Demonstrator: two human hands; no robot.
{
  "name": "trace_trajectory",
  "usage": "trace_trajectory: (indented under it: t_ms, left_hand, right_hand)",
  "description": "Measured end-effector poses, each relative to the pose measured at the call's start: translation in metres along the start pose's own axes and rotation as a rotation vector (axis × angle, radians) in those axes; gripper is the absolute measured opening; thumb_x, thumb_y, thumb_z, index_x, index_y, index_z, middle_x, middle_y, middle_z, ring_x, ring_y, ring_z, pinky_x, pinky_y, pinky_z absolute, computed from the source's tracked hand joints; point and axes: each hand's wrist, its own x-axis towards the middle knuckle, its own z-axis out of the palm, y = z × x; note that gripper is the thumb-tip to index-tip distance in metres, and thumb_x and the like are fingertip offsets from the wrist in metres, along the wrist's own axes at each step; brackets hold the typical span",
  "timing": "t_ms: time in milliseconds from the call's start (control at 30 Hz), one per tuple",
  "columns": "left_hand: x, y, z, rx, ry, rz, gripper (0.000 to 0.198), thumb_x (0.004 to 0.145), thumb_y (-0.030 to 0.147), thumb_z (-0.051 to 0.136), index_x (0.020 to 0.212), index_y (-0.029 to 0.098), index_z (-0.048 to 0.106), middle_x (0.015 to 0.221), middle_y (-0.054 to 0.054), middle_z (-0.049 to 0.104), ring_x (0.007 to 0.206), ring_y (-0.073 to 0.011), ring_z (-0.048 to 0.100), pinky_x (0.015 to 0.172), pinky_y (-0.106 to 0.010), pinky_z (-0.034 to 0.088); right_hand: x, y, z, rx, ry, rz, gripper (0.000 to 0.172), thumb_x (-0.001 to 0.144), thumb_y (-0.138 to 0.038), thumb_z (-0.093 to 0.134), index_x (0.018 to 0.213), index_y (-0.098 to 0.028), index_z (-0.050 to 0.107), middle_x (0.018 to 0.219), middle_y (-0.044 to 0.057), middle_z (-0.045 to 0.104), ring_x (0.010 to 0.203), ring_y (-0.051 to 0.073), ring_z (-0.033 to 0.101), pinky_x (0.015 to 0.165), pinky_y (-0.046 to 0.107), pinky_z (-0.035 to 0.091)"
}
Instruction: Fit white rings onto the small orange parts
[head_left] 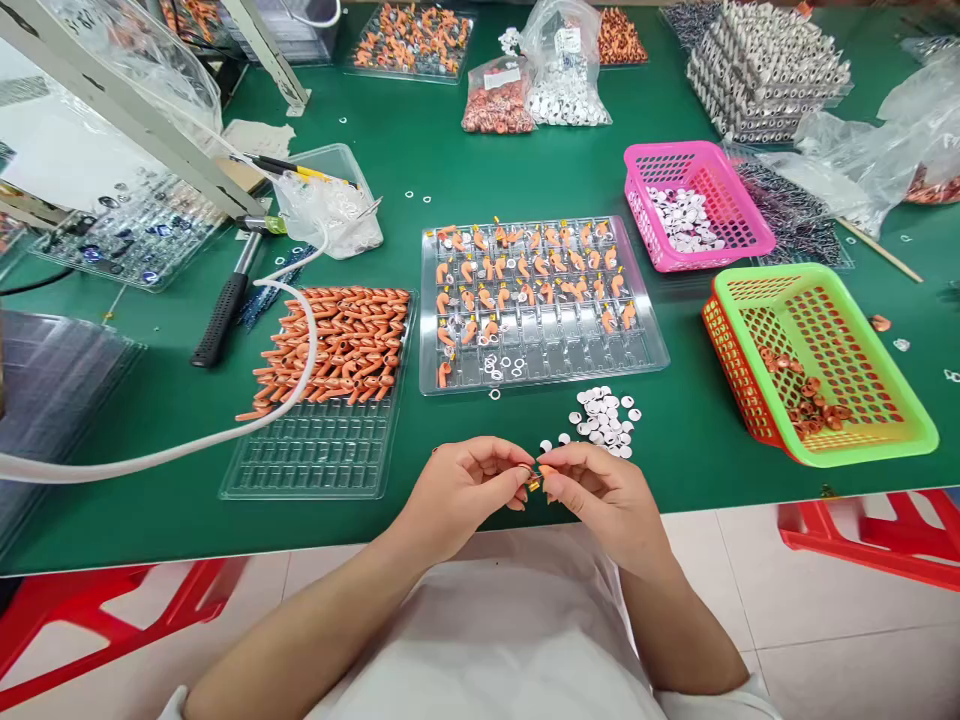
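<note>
Close to the table's front edge, my left hand [469, 498] and my right hand [611, 505] meet fingertip to fingertip, both closed in a pinch. Between them is a small orange plastic part [549, 471] with a gold and dark piece [534, 484] on it; fingers hide most of it. Just beyond my right hand lies a loose pile of white round discs [606, 425]. Further back, a clear tray [562, 352] holds rows of curved orange parts with gold tips, and a few white rings lie in its near slots.
A second clear tray [307, 455] at left carries stacked orange tubes [345, 345]. A white hose [311, 340] curves across it near a hammer [225, 305]. At right stand a pink basket [701, 150] with white discs and a green basket [900, 400] with copper-coloured parts.
</note>
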Motion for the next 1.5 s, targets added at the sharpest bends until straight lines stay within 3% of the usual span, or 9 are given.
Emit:
trace_trajectory:
  t_ms: [467,567,767,967,1133,1267,1500]
  left_hand:
    - [-0.001,-0.004,-0.002,0.103,0.069,0.116,0.006,0.075,0.02,0.068,0.076,0.015,0.071,0.065,0.0,0.066,0.055,-0.0089,0.055,0.051,-0.018,0.047]
    - [-0.001,-0.004,-0.003,0.105,0.064,0.127,0.006,0.075,0.02,0.068,0.077,0.015,0.07,0.067,0.0,0.067,0.054,-0.0086,0.055,0.05,-0.018,0.047]
    - [-0.002,-0.008,-0.002,0.142,0.056,0.145,0.01,0.078,0.024,0.069,0.081,0.015,0.071,0.069,-0.001,0.067,0.06,-0.0114,0.06,0.056,-0.021,0.052]
    - [-0.006,-0.006,-0.006,0.165,-0.068,0.179,0.016,0.085,0.031,0.067,0.092,0.018,0.073,0.079,-0.003,0.073,0.071,-0.0143,0.066,0.068,-0.025,0.056]
    - [-0.004,-0.009,-0.012,0.202,-0.145,0.219,0.017,0.09,0.032,0.063,0.09,0.017,0.071,0.101,-0.007,0.074,0.087,-0.0175,0.068,0.078,-0.028,0.055]
    - [-0.001,-0.007,-0.018,0.179,-0.205,0.213,0.015,0.091,0.031,0.064,0.097,0.018,0.068,0.093,-0.004,0.072,0.084,-0.0154,0.068,0.076,-0.026,0.054]
    - [0.007,0.005,-0.025,0.072,-0.487,0.103,0.012,0.084,0.021,0.072,0.094,0.017,0.067,0.083,-0.003,0.074,0.079,-0.0137,0.069,0.075,-0.025,0.053]
  right_hand:
    - [0.003,0.002,0.011,0.177,0.008,0.087,0.016,0.086,-0.033,0.074,0.099,-0.024,0.072,0.081,0.0,0.068,0.067,0.011,0.066,0.061,0.022,0.057]
    - [0.0,0.002,0.011,0.161,0.009,0.063,0.018,0.085,-0.031,0.074,0.102,-0.024,0.071,0.088,0.002,0.07,0.074,0.012,0.066,0.064,0.023,0.059]
    - [-0.005,0.005,0.01,0.021,0.063,0.008,0.007,0.091,-0.03,0.068,0.096,-0.025,0.069,0.089,0.0,0.072,0.076,0.011,0.067,0.07,0.022,0.057]
    - [-0.006,0.003,0.003,0.007,0.093,-0.009,0.01,0.093,-0.032,0.066,0.098,-0.027,0.072,0.09,0.0,0.072,0.074,0.012,0.066,0.07,0.024,0.057]
    - [-0.003,0.0,-0.002,0.078,0.063,0.046,0.013,0.092,-0.035,0.067,0.099,-0.024,0.07,0.084,0.001,0.071,0.067,0.012,0.064,0.062,0.024,0.055]
    - [0.001,-0.006,-0.001,0.127,0.012,0.087,0.015,0.087,-0.032,0.073,0.094,-0.023,0.064,0.078,-0.001,0.068,0.065,0.01,0.061,0.056,0.02,0.051]
    - [0.009,-0.013,0.0,0.228,-0.17,0.164,0.024,0.085,-0.035,0.074,0.096,-0.022,0.057,0.07,-0.004,0.063,0.056,0.009,0.055,0.048,0.018,0.044]
